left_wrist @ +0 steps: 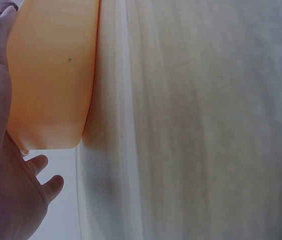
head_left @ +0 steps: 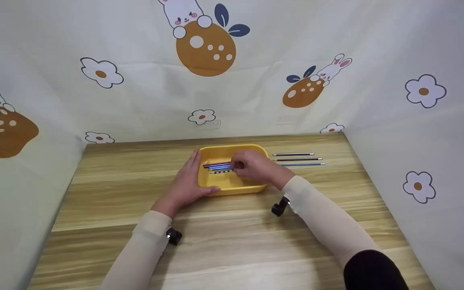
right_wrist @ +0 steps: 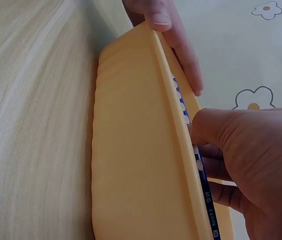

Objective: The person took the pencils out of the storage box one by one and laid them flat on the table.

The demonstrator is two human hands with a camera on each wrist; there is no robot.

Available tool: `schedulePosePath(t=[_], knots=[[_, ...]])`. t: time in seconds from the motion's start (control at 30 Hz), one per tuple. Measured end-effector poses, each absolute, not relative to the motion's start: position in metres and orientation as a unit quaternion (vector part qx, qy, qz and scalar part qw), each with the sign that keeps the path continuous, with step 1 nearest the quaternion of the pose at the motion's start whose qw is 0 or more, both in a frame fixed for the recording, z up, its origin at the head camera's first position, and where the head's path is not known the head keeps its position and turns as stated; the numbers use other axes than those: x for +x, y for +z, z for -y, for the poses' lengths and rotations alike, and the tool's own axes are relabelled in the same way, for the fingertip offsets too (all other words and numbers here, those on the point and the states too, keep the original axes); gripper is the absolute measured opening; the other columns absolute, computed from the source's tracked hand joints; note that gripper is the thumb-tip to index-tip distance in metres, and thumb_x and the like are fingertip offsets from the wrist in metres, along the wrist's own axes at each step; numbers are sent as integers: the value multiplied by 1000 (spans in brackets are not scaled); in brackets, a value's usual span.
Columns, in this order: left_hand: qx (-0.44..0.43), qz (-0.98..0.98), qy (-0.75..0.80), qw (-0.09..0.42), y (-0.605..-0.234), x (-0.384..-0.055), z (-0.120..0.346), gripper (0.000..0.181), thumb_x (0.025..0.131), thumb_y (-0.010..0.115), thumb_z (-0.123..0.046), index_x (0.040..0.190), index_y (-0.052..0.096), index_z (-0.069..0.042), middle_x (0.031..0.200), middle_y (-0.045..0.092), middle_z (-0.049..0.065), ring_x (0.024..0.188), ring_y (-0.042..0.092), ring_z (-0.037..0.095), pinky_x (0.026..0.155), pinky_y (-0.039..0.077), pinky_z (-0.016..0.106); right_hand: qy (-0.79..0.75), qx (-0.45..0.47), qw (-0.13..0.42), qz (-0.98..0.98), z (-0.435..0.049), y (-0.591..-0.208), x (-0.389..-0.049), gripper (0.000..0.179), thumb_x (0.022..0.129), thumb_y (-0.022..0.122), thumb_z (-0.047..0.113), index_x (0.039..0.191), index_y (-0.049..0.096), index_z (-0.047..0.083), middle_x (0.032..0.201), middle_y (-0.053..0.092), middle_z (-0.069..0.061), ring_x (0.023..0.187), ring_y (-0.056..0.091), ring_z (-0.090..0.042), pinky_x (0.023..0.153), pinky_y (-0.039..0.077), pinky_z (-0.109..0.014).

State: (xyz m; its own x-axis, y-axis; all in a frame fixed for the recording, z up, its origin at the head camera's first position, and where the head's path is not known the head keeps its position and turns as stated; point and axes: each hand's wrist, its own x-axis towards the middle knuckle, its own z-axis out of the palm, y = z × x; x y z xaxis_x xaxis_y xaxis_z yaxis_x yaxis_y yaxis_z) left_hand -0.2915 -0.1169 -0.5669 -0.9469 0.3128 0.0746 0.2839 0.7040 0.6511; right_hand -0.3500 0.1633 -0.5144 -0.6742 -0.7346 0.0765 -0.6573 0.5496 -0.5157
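A yellow plastic tray (head_left: pixel 232 190) stands toward the back of the table, with several pencils (head_left: pixel 218 166) lying side by side in it. My left hand (head_left: pixel 185 183) holds the tray's left end, its thumb over the near rim and its fingers along the end wall. Reaching over the near rim, my right hand (head_left: pixel 254 166) pinches a dark blue pencil (right_wrist: pixel 207 192) with white dimples between thumb and fingers. That pencil lies lengthwise just inside the rim in the right wrist view. The right hand covers the tray's right part in the head view.
To the right of the tray lie a dark pencil (head_left: pixel 293 154), a second dark pencil (head_left: pixel 298 159) and a light blue pencil (head_left: pixel 304 164), roughly parallel. Patterned cloth walls (head_left: pixel 147 100) enclose the wooden table (head_left: pixel 224 241) at the back and both sides.
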Motion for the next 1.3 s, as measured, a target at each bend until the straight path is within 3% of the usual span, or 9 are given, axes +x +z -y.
schedulePosePath(t=[0.37, 0.83, 1.3], knots=[[154, -923, 351, 28, -569, -291, 117, 147, 78, 90, -74, 179, 4, -12, 186, 3, 10, 169, 13, 36, 135, 21, 54, -261, -396, 75, -877, -175, -508, -347, 8, 100, 77, 3, 106, 79, 6, 99, 73, -3, 92, 65, -18, 82, 60, -37], [147, -920, 362, 29, -567, -290, 116, 146, 78, 94, -68, 179, 4, -14, 187, 3, 10, 169, 15, 38, 134, 23, 56, -258, -392, 67, -880, -189, -501, -344, 10, 99, 75, 3, 105, 80, 9, 100, 73, -2, 91, 65, -18, 81, 60, -38], [146, -924, 351, 33, -565, -292, 117, 149, 76, 93, -70, 179, 3, -11, 186, 3, 10, 169, 14, 38, 135, 20, 55, -266, -392, 43, -880, -210, -504, -343, 12, 96, 75, 1, 106, 78, 5, 100, 73, -3, 91, 66, -22, 81, 59, -39]])
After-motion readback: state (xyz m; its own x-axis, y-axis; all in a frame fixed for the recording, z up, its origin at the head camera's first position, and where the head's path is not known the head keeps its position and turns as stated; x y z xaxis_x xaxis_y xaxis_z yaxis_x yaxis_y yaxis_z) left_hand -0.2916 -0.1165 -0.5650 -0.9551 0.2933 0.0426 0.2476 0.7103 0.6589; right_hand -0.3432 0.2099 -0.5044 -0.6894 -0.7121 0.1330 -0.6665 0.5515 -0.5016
